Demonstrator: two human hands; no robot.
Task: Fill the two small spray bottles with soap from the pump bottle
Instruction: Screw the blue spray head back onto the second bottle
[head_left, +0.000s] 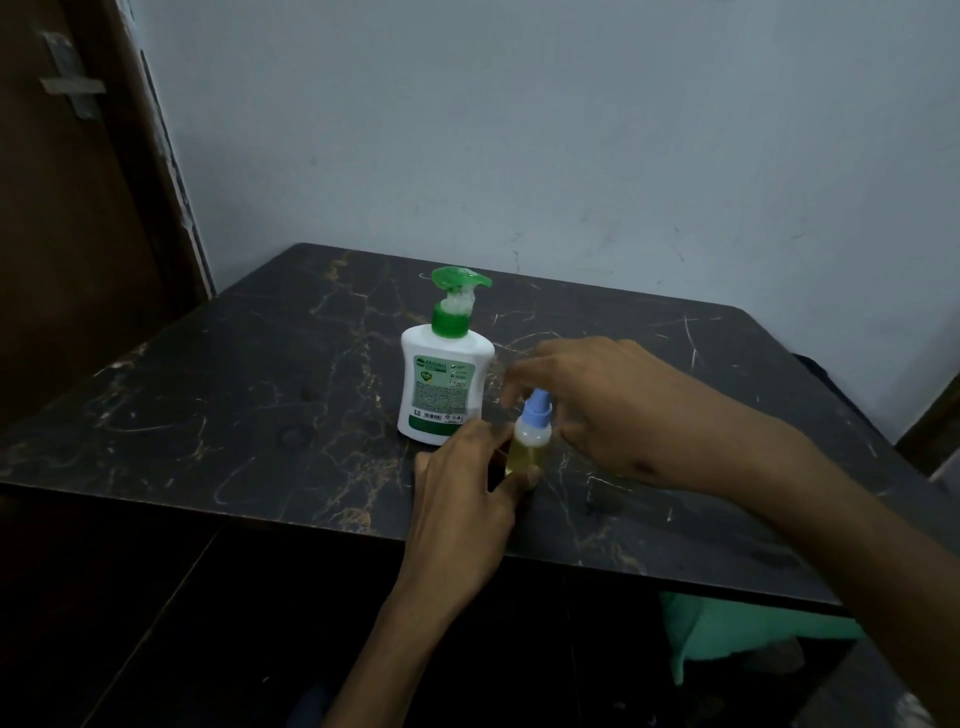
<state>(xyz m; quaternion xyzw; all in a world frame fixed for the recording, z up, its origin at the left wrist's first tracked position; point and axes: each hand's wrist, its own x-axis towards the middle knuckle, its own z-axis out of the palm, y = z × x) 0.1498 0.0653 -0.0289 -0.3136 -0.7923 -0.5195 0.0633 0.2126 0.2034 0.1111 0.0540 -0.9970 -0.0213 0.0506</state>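
A white pump bottle (444, 382) with a green pump head stands upright near the middle of the dark marbled table (208, 405). Just right of it stands a small spray bottle (525, 441), clear with yellowish liquid inside and a blue spray top. My left hand (462, 499) grips the small bottle's lower body between thumb and fingers. My right hand (597, 400) hovers over the blue top with fingers spread and blurred; I cannot tell whether it touches the top. Only one small spray bottle shows.
A pale wall rises right behind the table. A dark wooden door (67, 208) stands at the left. Green cloth (737, 639) lies below the table's front edge at the right.
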